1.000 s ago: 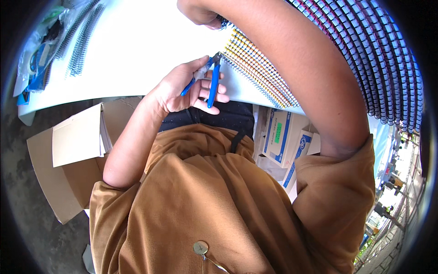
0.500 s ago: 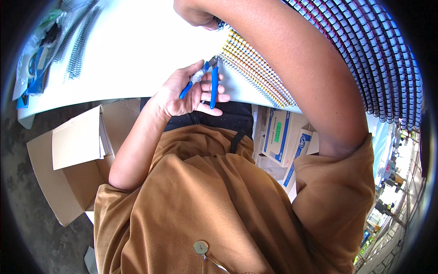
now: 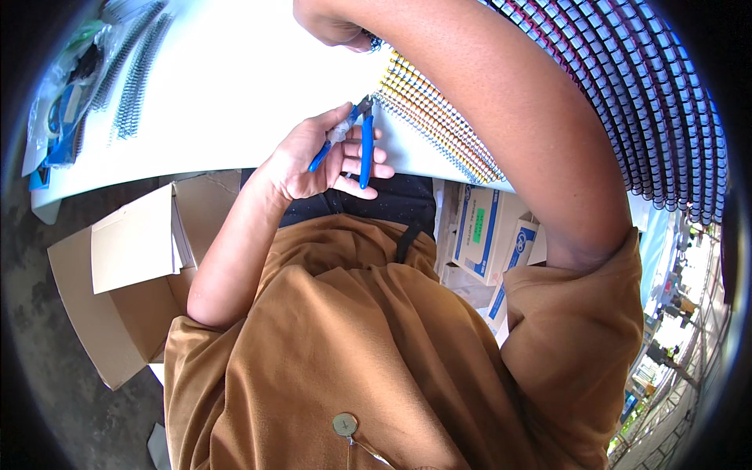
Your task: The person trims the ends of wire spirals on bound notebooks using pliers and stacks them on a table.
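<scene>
Palm up over the table's near edge, my left hand (image 3: 317, 160) holds blue-handled wire cutters (image 3: 366, 153). One handle lies under the thumb, the other stands out across the fingers, and the handles are spread apart. The cutters' jaws are at the near-left corner of a row of gold and silver wire binding coils (image 3: 439, 121). Beyond them my right hand (image 3: 337, 31) is closed, its fingertips at a short dark wire coil (image 3: 376, 41). My right forearm crosses above the coils and hides part of them. Glare blurs the spot around the right fingertips.
Large rows of dark wire coils (image 3: 627, 86) curve along the right side. Loose dark coils (image 3: 137, 78) lie at the table's left, beside plastic bags and a blue item (image 3: 66, 125). An open cardboard box (image 3: 117, 313) stands on the floor at left; printed cartons (image 3: 482, 235) are under the table.
My right hand and forearm have shifted very slightly left. The left hand and the wire cutters have hardly moved.
</scene>
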A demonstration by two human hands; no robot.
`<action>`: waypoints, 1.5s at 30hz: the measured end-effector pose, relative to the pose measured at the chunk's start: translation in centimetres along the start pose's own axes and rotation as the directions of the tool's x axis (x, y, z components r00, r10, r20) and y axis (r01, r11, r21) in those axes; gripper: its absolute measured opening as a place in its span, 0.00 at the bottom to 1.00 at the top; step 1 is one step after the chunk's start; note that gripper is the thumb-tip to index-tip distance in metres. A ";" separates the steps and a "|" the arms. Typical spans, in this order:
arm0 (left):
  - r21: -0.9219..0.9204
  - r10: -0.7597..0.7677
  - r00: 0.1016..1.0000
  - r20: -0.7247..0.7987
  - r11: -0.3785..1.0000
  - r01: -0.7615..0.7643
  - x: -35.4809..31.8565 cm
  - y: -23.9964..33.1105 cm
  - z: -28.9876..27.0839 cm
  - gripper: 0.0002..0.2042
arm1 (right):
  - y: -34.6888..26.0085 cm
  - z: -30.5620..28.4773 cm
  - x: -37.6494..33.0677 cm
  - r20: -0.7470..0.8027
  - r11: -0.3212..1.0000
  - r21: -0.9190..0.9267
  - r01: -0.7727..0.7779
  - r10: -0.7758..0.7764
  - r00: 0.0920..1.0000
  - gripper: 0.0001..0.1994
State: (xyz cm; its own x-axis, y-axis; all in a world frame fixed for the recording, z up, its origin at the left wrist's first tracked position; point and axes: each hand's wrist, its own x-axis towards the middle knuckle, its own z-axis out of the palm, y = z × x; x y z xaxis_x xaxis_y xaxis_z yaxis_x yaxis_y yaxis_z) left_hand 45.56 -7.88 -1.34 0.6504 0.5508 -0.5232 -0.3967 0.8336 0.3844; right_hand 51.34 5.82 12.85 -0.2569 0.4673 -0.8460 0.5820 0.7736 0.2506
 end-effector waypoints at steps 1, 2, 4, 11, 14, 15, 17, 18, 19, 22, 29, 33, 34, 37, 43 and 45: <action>-0.012 0.005 1.000 -0.010 1.000 -0.005 0.1 0.0 0.1 0.28 | 0.0 0.0 0.0 0.000 1.000 0.000 0.000 0.000 1.000 0.11; -0.012 0.006 1.000 -0.010 1.000 -0.006 0.1 -0.1 -0.3 0.28 | 0.0 0.0 0.0 0.001 1.000 0.000 0.000 0.000 1.000 0.11; 0.004 0.032 0.998 0.053 0.999 -0.032 0.3 -0.1 -1.3 0.26 | -0.1 -0.3 -0.1 -0.002 1.000 -0.004 0.002 -0.002 1.000 0.11; 0.963 0.414 0.887 -0.204 -0.078 0.258 -0.2 1.5 3.7 0.25 | 0.1 0.0 0.3 0.019 1.000 0.005 0.006 -0.006 1.000 0.11; 0.955 0.287 0.918 -0.273 0.194 0.224 -0.6 2.3 2.9 0.25 | 0.0 -0.3 0.1 0.021 1.000 0.004 0.005 -0.005 1.000 0.11; 0.675 0.052 0.950 -0.307 0.716 0.179 -0.9 2.6 2.3 0.24 | 0.1 -0.2 0.0 0.017 1.000 0.005 0.007 -0.007 1.000 0.11; 0.508 0.015 0.973 -0.228 0.855 0.106 -0.8 2.2 1.1 0.25 | 0.2 -0.3 0.0 0.020 1.000 0.008 0.006 -0.006 1.000 0.11; 0.407 -0.025 0.978 -0.205 0.907 0.109 -0.7 2.1 1.0 0.25 | 0.2 -0.2 0.1 0.026 1.000 0.008 0.007 -0.007 1.000 0.11; 0.300 -0.063 0.982 -0.177 0.947 0.115 -0.7 2.1 0.9 0.25 | 0.2 -0.2 0.3 0.032 1.000 0.009 0.008 -0.009 0.999 0.11; 0.331 -0.055 0.982 -0.183 0.937 0.114 -0.3 2.5 0.0 0.25 | -0.2 0.0 0.3 0.053 1.000 0.002 0.013 -0.013 0.999 0.11; 0.938 0.439 0.889 -0.131 -0.234 0.254 -0.5 2.0 2.9 0.25 | -0.1 -0.1 0.6 0.093 1.000 0.000 0.008 -0.008 0.996 0.11; 0.758 -0.058 0.953 -0.298 0.593 0.273 -1.2 4.7 2.3 0.26 | 0.2 -0.6 0.5 0.105 1.000 0.001 -0.011 0.011 0.994 0.11; 0.627 -0.101 0.965 -0.244 0.743 0.236 -1.4 4.3 1.6 0.27 | 0.0 -0.5 0.5 0.103 1.000 0.001 -0.009 0.009 0.995 0.11; 0.225 -0.004 0.995 0.096 0.974 -0.017 -2.2 2.2 1.9 0.27 | 0.1 -1.2 0.6 0.107 1.000 0.007 -0.023 0.022 0.994 0.12; 0.103 0.211 0.953 0.219 0.966 -0.238 -2.1 0.1 4.9 0.26 | -0.1 -1.6 1.1 0.150 0.999 -0.008 -0.049 0.049 0.987 0.12; 0.043 0.288 0.945 0.153 0.954 -0.298 -1.4 0.0 5.0 0.26 | -0.4 -1.8 1.2 0.160 0.998 -0.015 -0.055 0.057 0.986 0.12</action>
State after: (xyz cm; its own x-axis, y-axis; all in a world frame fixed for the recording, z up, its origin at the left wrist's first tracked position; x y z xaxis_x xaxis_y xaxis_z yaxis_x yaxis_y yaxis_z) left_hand 47.90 -8.84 3.17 0.5997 0.7544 -0.2669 -0.5439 0.6289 0.5555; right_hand 49.45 6.82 12.61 -0.0970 0.4361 -0.8946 0.5836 0.7531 0.3039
